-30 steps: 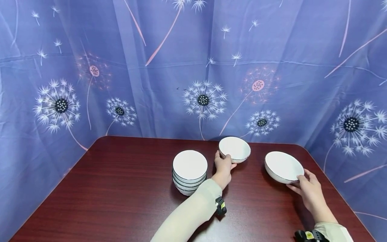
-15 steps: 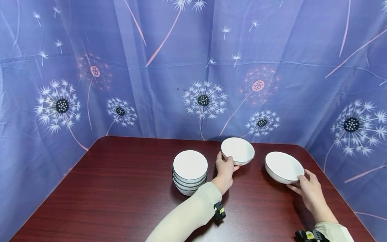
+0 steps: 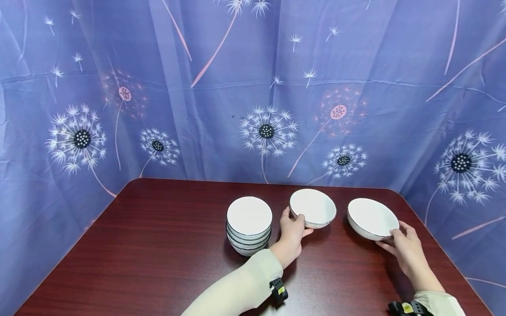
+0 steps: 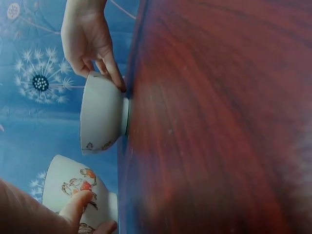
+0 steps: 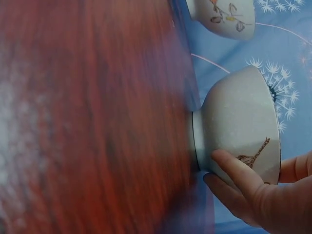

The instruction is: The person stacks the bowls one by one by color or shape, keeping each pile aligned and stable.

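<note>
My left hand (image 3: 292, 232) grips the near-left rim of a white bowl (image 3: 314, 206), thumb over the edge. In the left wrist view, this bowl (image 4: 68, 180) shows an orange and red flower print; whether its foot touches the table I cannot tell. Further right, my right hand (image 3: 407, 250) holds a second white bowl (image 3: 371, 217) by its right side. A brown sprig marks that bowl (image 5: 243, 117) in the right wrist view, fingers spread along its wall. Both bowls are mouth up, a small gap between them. Left of my left hand stands a stack of white bowls (image 3: 249, 224).
The dark red wooden table (image 3: 138, 245) runs back to a blue curtain (image 3: 213, 109) printed with dandelions. The bowl stack stands close beside my left forearm. The table's right edge lies just beyond my right hand.
My left hand and its bowl have moved slightly right, then back toward me from the curtain. My right hand, its bowl and the stack have stayed in place.
</note>
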The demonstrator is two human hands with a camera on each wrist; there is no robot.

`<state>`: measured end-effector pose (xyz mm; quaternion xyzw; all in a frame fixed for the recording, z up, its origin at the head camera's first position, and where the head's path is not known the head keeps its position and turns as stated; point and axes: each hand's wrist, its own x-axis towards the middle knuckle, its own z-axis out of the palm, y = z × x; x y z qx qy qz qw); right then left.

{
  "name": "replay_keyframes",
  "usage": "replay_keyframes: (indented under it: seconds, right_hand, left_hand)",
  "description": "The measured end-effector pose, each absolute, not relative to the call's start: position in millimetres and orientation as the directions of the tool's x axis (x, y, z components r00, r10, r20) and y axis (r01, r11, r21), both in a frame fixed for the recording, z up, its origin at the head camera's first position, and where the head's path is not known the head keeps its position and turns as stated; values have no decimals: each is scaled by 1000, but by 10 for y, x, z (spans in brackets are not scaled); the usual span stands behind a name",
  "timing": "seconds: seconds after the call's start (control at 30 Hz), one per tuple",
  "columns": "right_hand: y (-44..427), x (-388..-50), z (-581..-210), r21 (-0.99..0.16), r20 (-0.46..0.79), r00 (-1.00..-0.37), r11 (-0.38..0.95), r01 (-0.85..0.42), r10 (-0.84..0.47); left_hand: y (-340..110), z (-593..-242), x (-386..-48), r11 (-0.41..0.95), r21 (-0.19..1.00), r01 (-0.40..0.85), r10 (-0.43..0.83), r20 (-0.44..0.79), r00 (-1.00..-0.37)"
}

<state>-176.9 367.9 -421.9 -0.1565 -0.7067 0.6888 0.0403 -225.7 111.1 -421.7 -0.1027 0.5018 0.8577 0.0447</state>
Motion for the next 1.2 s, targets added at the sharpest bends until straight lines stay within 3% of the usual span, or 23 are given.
replay_keyframes:
  seconds: [1.2]
  right_hand:
    - [3663, -1752, -4224, -990, -132, -955, 22, 143, 265]
  left_hand:
    - [743, -4201, -1744, -407, 883, -232, 101, -208, -973]
